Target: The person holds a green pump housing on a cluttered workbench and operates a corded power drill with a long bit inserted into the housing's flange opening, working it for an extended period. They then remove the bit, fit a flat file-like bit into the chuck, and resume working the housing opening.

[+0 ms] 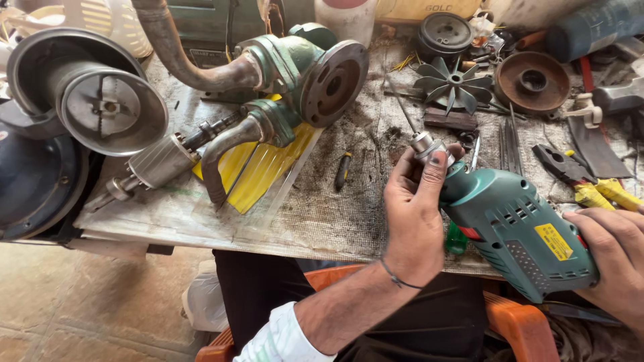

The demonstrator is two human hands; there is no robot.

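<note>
A green electric drill (516, 231) is held over the near edge of a cluttered workbench (349, 208), pointing up and left. The left hand (412, 214) wraps its fingers around the metal chuck (424, 143) at the drill's tip. The right hand (614, 258) grips the drill's rear body, at lower right.
</note>
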